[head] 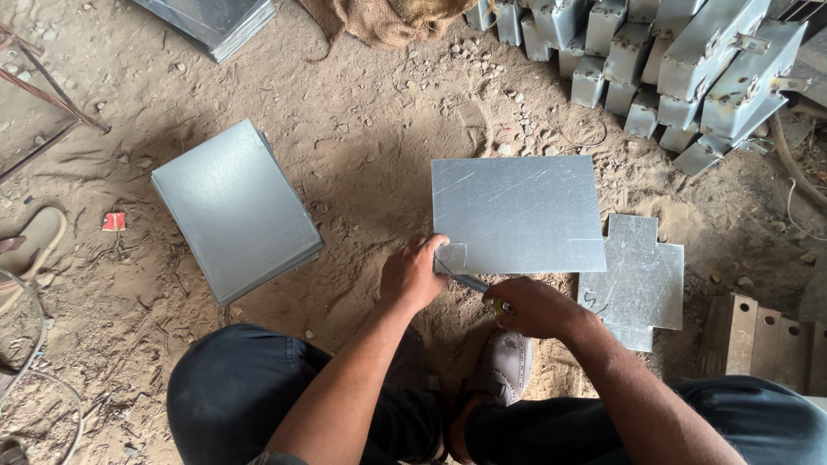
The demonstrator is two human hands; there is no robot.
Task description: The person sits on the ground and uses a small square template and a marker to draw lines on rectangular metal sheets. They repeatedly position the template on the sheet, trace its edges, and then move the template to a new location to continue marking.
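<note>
A sandy dirt floor (370, 146) with small stones is seen from above. No surface is used; everything lies on the ground.

A flat metal sheet (517, 213) is laid on the sand in the middle of the view. Its long side runs from 9 o'clock to 3 o'clock. Small squares are marked at its two near corners.

The left hand (413, 275) is pressed flat on the near left corner of the sheet, with the fingers spread a little. The right hand (538, 308) is closed around a thin tool (472, 282), and the tip is pointed toward 10 o'clock, at that same corner. The two hands are close but not touching.

A cross-shaped metal piece (636, 280) is tucked just under the sheet at 4 o'clock. A stack of sheets (234, 211) is found well apart at 9 o'clock. Grey metal boxes (655, 60) are piled at 1 o'clock, and a sack (388, 19) lies at 12 o'clock. Wooden blocks (758, 344) sit at 4 o'clock. A sandal (34, 245) is seen at the left edge.
</note>
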